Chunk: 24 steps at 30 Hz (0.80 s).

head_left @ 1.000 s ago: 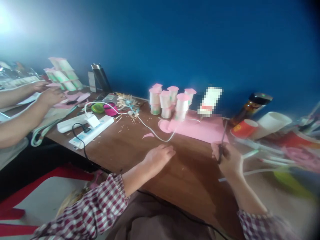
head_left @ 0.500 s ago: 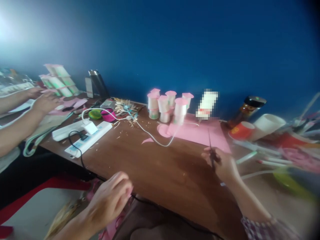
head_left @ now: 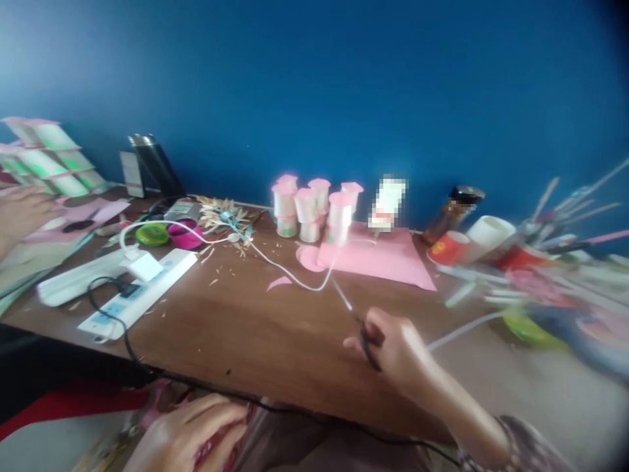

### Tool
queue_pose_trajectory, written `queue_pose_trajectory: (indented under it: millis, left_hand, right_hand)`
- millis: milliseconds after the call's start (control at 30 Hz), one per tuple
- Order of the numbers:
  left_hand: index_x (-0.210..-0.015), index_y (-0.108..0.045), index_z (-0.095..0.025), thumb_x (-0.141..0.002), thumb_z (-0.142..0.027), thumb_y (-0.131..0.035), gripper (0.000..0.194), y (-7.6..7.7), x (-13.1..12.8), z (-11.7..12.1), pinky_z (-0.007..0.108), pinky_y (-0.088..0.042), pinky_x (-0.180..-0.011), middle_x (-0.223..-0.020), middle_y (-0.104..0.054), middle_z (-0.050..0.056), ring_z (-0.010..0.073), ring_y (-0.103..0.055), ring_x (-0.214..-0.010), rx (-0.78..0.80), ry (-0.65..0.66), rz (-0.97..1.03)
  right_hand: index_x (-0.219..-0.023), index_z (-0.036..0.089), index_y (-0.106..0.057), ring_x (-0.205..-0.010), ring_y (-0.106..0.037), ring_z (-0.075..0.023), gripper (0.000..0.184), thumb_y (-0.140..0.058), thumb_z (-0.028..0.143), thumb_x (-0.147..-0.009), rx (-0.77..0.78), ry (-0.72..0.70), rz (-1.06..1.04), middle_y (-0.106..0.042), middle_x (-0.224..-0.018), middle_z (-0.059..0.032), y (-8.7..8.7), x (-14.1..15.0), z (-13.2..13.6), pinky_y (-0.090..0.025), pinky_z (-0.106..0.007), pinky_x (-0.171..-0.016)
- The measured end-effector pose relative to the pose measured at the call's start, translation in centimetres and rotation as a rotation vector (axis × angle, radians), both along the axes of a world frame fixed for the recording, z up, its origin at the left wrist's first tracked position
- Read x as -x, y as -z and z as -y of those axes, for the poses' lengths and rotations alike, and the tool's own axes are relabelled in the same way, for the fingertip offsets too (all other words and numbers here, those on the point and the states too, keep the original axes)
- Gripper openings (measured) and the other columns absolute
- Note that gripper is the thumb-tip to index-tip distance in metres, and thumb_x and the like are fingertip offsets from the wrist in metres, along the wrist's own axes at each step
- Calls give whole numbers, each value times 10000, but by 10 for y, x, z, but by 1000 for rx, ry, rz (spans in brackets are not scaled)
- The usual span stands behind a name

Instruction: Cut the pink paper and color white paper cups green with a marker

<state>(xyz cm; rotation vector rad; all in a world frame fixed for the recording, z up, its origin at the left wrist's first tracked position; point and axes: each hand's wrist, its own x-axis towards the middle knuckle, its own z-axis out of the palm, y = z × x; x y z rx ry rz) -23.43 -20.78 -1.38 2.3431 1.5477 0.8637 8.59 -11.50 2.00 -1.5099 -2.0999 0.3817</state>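
While your right hand (head_left: pixel 400 351) hovers over the near part of the brown table (head_left: pixel 255 328), its fingers are clenched around the dark handles of a pair of scissors (head_left: pixel 354 318), whose blades point up and away toward the pink paper sheet (head_left: pixel 381 259). Your left hand (head_left: pixel 189 436) lies low at the table's front edge, down by your lap, its fingers curled on something pink; the picture is too blurred to tell whether it really grasps it. A black cable (head_left: pixel 275 410) runs along the edge between your two hands. Beyond the scissors, a cluster of pink-topped paper cups (head_left: pixel 314 206) stands just behind the pink sheet, and a white cord (head_left: pixel 289 278) crosses the table to a white power strip (head_left: pixel 142 292) on the left. Another person's hand (head_left: pixel 22 210) shows at the far left edge.
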Motion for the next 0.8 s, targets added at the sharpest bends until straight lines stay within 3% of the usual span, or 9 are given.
queue_pose_trajectory:
  millis: [67, 233, 333, 533, 667, 800]
  left_hand:
    - [-908, -667, -273, -783, -252, -615, 136, -12, -30, -14, 137, -516, -629, -788, -717, -28, 105, -669, -668, 18, 77, 102]
    - [-1009, -633, -222, -790, -299, -625, 233, -33, -110, -56, 184, -524, -655, -809, -706, 2, 121, -656, -690, 40, -19, 435]
    - [-864, -656, -205, -786, -316, -630, 138, -34, -141, -73, 209, -505, -628, -745, -678, 6, 130, -626, -660, 120, 2, 511]
    - [-798, -664, -207, -822, -308, -543, 159, -27, -168, -88, 255, -470, -644, -758, -683, 23, 158, -622, -675, 330, 61, 420]
    - [-771, -676, -205, -798, -325, -552, 174, -25, -182, -101, 263, -448, -629, -734, -702, 30, 178, -634, -663, 442, 69, 379]
    - [-693, -660, -188, -768, -298, -550, 173, -30, -201, -118, 258, -438, -621, -685, -702, 29, 186, -642, -658, 535, 129, 389]
  right_hand:
    - [-588, 208, -401, -411, -361, -73, 434, -664, 516, -742, -48, 22, -26, -468, -455, 73, -5, 14, 11, -269, -182, -435]
    - [-615, 205, -469, -413, -425, -88, 191, -602, 282, -729, -227, 116, -10, -521, -474, 49, 0, 39, 23, -247, -196, -455]
    - [-618, 210, -467, -440, -474, -104, 102, -537, 206, -692, -255, 225, -6, -550, -506, 30, 9, 35, 24, -267, -205, -476]
    - [-689, 215, -483, -508, -562, -131, 85, -522, 159, -740, -91, 264, 121, -612, -586, 11, 18, 11, 25, -288, -217, -495]
    - [-814, 207, -476, -504, -561, -134, 102, -495, 119, -767, 37, 233, 43, -613, -616, 19, 15, -3, 23, -324, -208, -490]
    - [-899, 188, -493, -563, -567, -149, 174, -389, 70, -826, 61, 158, -51, -607, -687, -15, 8, -17, 23, -407, -226, -540]
